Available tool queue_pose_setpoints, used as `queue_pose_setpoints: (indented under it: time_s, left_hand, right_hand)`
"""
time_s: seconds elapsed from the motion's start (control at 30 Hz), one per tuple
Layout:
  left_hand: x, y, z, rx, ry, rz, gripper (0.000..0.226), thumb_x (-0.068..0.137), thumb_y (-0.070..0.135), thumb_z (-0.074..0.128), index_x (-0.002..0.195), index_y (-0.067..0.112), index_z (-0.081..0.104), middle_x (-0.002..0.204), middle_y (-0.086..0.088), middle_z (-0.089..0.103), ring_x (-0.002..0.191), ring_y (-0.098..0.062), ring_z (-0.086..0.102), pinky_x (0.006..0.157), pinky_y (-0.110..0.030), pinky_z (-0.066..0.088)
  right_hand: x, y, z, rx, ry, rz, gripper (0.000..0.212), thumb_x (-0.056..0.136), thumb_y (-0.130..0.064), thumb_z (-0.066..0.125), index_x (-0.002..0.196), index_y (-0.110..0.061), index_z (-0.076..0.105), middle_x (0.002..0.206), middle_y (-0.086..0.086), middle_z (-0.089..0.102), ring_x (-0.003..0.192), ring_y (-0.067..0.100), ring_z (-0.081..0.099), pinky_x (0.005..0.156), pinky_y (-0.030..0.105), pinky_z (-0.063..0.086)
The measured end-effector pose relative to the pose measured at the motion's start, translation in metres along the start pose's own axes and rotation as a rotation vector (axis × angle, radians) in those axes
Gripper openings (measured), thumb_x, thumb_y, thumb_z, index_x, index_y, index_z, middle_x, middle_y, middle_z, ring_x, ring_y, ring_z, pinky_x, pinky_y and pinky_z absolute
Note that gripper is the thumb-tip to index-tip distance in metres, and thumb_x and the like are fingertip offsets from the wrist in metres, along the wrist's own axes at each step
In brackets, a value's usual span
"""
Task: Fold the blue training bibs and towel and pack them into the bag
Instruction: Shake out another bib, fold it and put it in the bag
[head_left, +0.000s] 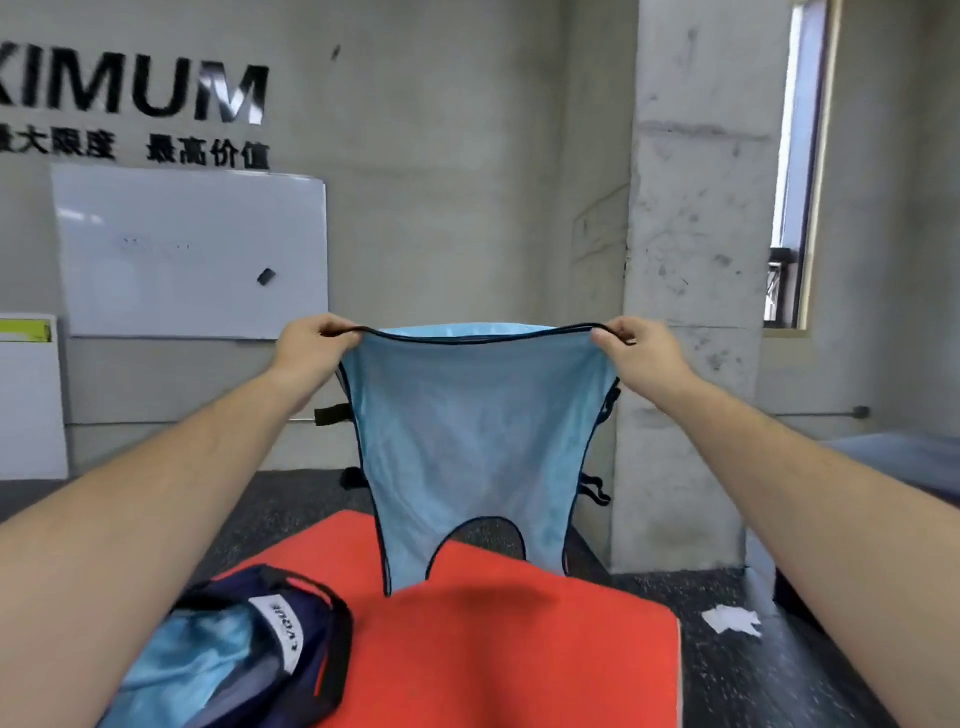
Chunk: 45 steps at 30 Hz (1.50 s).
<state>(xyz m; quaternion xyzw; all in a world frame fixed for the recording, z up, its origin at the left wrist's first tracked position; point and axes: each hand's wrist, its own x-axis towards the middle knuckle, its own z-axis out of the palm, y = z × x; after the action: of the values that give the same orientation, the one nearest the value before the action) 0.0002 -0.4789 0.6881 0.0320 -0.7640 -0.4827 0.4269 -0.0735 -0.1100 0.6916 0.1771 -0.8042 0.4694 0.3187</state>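
Concrete walls behind, whiteboard (192, 249) upper left. We see the left hand (311, 345) and right hand (636, 353) at mid-frame, fingers pinched shut on the top corners of a blue bib (467, 431), stretched wide and hanging above the orange table (519, 649). Navy bag (291, 649) sits lower left, open, blue fabric (197, 654) inside.
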Motion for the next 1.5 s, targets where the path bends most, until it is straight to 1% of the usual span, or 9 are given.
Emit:
queue_pose_setpoints:
  time_s: [0.47, 0.6, 0.63, 0.7, 0.77, 0.93, 1.1, 1.3, 1.5]
  left_hand:
    - [-0.317, -0.172, 0.0, 0.178, -0.255, -0.331, 0.021, 0.083, -0.003, 0.07, 0.096, 0.013, 0.074, 0.089, 0.0, 0.069, 0.077, 0.001, 0.066, 0.067, -0.007, 0.044]
    - [-0.39, -0.216, 0.008, 0.32, -0.356, -0.448, 0.022, 0.085, 0.001, 0.064, 0.1, 0.012, 0.076, 0.097, 0.002, 0.065, 0.083, -0.008, 0.058, 0.076, -0.021, 0.043]
    - [-0.4, -0.223, 0.01, 0.348, -0.385, -0.44, 0.017, 0.087, 0.008, 0.064, 0.089, -0.008, 0.068, 0.094, 0.006, 0.061, 0.084, -0.013, 0.055, 0.076, -0.025, 0.039]
    - [-0.413, -0.235, 0.012, 0.361, -0.4, -0.408, 0.015, 0.088, 0.018, 0.064, 0.075, 0.019, 0.056, 0.09, 0.008, 0.06, 0.08, -0.015, 0.053, 0.071, -0.028, 0.036]
    - [-0.418, -0.243, 0.015, 0.365, -0.359, -0.442, 0.013, 0.086, 0.01, 0.067, 0.087, -0.002, 0.07, 0.089, -0.002, 0.068, 0.085, -0.021, 0.06, 0.076, -0.028, 0.04]
    - [-0.424, -0.246, 0.018, 0.622, -0.396, -0.395, 0.019, 0.076, 0.004, 0.065, 0.089, 0.017, 0.071, 0.092, -0.009, 0.062, 0.089, -0.027, 0.052, 0.088, -0.039, 0.045]
    - [-0.426, -0.233, 0.04, 0.834, -0.505, -0.032, 0.034, 0.072, 0.027, 0.064, 0.105, 0.025, 0.068, 0.122, -0.002, 0.054, 0.12, -0.033, 0.045, 0.097, -0.044, 0.037]
    - [-0.431, -0.229, 0.079, 0.876, -0.968, -0.238, 0.064, 0.095, 0.069, 0.029, 0.154, 0.051, 0.01, 0.165, 0.014, -0.008, 0.152, -0.023, -0.015, 0.121, -0.053, -0.009]
    - [-0.462, -0.216, 0.063, 0.915, -0.86, -0.161, 0.067, 0.09, 0.074, 0.034, 0.151, 0.047, 0.025, 0.164, 0.011, 0.009, 0.152, -0.021, 0.002, 0.121, -0.049, 0.006]
  right_hand:
    - [-0.307, 0.171, 0.044, -0.106, -0.274, 0.428, 0.013, 0.09, -0.011, 0.064, 0.088, -0.02, 0.072, 0.079, 0.0, 0.069, 0.067, 0.011, 0.057, 0.063, 0.025, 0.043]
    - [-0.373, 0.195, 0.056, -0.117, -0.314, 0.661, 0.031, 0.087, -0.028, 0.061, 0.059, -0.016, 0.059, 0.058, 0.001, 0.05, 0.063, 0.019, 0.048, 0.06, 0.034, 0.038]
    - [-0.383, 0.199, 0.058, -0.124, -0.31, 0.68, 0.038, 0.088, -0.031, 0.062, 0.055, -0.016, 0.051, 0.055, -0.001, 0.044, 0.061, 0.019, 0.045, 0.058, 0.034, 0.035]
    - [-0.398, 0.203, 0.061, -0.165, -0.333, 0.652, 0.033, 0.09, -0.03, 0.068, 0.062, -0.016, 0.055, 0.059, -0.003, 0.049, 0.059, 0.015, 0.047, 0.057, 0.03, 0.035]
    - [-0.408, 0.208, 0.062, -0.195, -0.374, 0.618, 0.008, 0.087, -0.017, 0.072, 0.085, -0.01, 0.068, 0.078, -0.002, 0.061, 0.073, 0.013, 0.055, 0.066, 0.023, 0.038]
    - [-0.425, 0.217, 0.068, -0.369, -0.44, 0.605, 0.024, 0.084, -0.009, 0.06, 0.107, -0.007, 0.068, 0.116, 0.016, 0.061, 0.095, 0.028, 0.058, 0.079, 0.031, 0.044]
    - [-0.435, 0.198, 0.092, -0.761, -0.452, 0.043, 0.044, 0.081, -0.033, 0.05, 0.117, -0.013, 0.066, 0.134, 0.015, 0.053, 0.123, 0.042, 0.044, 0.098, 0.049, 0.034]
    - [-0.442, 0.176, 0.135, -0.613, -0.946, 0.2, 0.062, 0.102, -0.057, 0.022, 0.159, -0.034, 0.01, 0.167, 0.002, -0.004, 0.153, 0.03, -0.01, 0.123, 0.048, -0.003]
    - [-0.454, 0.163, 0.113, -0.731, -0.805, 0.019, 0.069, 0.085, -0.066, 0.024, 0.142, -0.03, 0.043, 0.151, 0.003, 0.037, 0.136, 0.028, 0.033, 0.109, 0.042, 0.027]
